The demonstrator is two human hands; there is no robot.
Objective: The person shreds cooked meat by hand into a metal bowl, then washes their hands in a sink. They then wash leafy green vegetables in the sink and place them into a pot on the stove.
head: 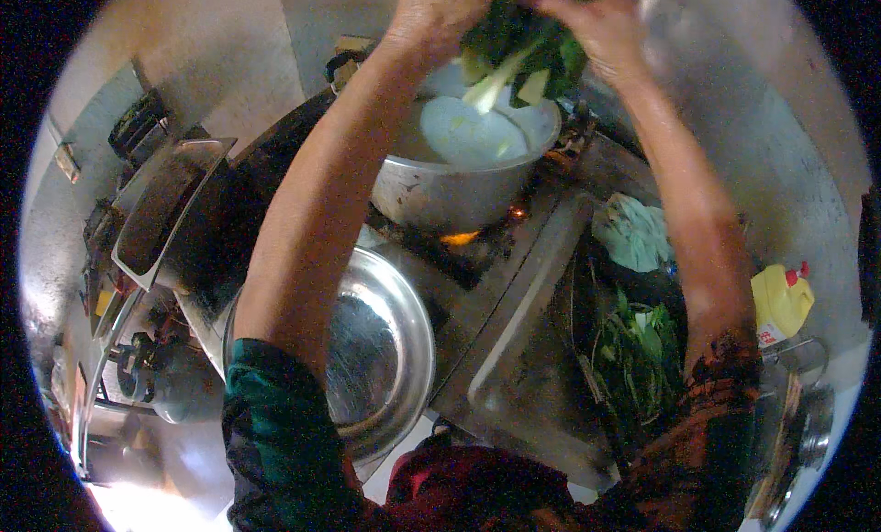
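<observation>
At the top of the view, my left hand (440, 12) and my right hand (606, 33) grip a bunch of leafy greens (513, 57), one hand at each side. Both hands are partly cut off by the picture's upper edge. Pale stalks hang from the bunch over a large metal pot (447, 195). Pale liquid (468, 129) fills the pot, with small green bits at its surface. Orange flame (460, 239) burns beneath the pot on the stove. My left forearm covers part of the pot's left side.
A shiny steel basin (413, 367) lies below my left forearm. On the right are more long greens (640, 353) in a dark container, a pale green plastic bag (633, 233) and a yellow jug (781, 301) with a red cap. A rectangular metal tray (168, 212) stands at the left.
</observation>
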